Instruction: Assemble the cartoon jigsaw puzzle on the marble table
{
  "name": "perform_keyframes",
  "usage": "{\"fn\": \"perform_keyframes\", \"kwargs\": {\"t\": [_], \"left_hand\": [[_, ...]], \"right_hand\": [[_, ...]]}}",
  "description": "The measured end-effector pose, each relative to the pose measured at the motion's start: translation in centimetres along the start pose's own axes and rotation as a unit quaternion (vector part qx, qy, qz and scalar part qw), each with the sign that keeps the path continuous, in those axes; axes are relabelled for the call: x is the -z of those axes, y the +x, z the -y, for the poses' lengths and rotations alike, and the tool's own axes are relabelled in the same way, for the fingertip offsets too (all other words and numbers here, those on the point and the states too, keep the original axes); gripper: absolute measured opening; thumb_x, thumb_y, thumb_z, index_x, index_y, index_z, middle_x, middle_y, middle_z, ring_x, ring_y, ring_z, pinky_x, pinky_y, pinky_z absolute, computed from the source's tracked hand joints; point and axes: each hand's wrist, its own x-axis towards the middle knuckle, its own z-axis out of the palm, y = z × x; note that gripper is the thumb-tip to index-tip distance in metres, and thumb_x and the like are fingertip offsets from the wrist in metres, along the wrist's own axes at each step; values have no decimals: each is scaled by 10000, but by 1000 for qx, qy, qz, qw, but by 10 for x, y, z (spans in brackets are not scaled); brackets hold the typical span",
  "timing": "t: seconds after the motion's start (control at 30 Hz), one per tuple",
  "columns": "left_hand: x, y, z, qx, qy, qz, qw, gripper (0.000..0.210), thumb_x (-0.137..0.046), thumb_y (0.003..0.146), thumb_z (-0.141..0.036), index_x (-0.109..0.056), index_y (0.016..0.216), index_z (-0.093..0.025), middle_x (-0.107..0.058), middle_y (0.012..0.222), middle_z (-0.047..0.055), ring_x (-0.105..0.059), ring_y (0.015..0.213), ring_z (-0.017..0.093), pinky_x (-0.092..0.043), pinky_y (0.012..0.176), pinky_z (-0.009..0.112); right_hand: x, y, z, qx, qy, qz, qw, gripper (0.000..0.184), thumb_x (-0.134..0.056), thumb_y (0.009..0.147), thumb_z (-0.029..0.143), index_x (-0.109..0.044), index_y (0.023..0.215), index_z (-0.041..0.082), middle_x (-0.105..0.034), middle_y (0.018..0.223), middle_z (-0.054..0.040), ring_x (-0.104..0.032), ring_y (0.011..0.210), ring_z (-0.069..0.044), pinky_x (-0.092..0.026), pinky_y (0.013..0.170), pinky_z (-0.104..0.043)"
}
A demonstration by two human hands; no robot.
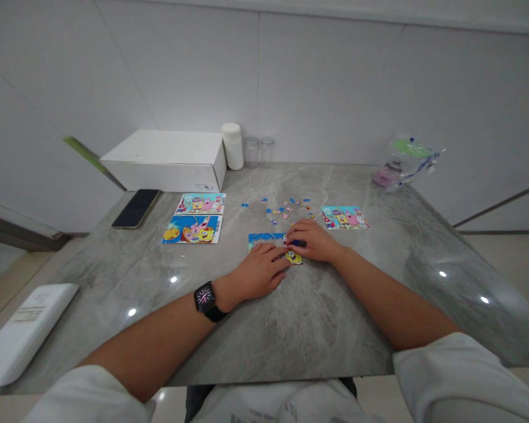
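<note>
Presumably for steadiness, the SpongeBob jigsaw point(264, 237) was pressed under a flat, unclenched left hand point(261, 269) — the right hand's point(314, 239) grip couldn't be told.

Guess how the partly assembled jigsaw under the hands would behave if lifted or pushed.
The jigsaw would probably sag or split, being apparently joined from small pieces like the loose puzzle pieces beyond it. It looks thin and flat, so it is likely light. Pushed, it might slide easily, as the tabletop looks smooth and glossy.
</note>
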Motion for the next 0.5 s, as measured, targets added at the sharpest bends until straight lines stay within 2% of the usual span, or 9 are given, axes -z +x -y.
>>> {"fn": "perform_keyframes", "kwargs": {"t": [0.5], "left_hand": [[1,1,5,16,-41,-24,999,264,-616,1029,-350,-736,1255,-286,-651,1370,88,-558,1275,295,-433,1128,515]], "right_hand": [[-2,0,0,-3,10,-3,1000,99,-709,973,311,-776,984,238,-778,1032,-78,-682,1036,-256,-459,956,-421]]}}
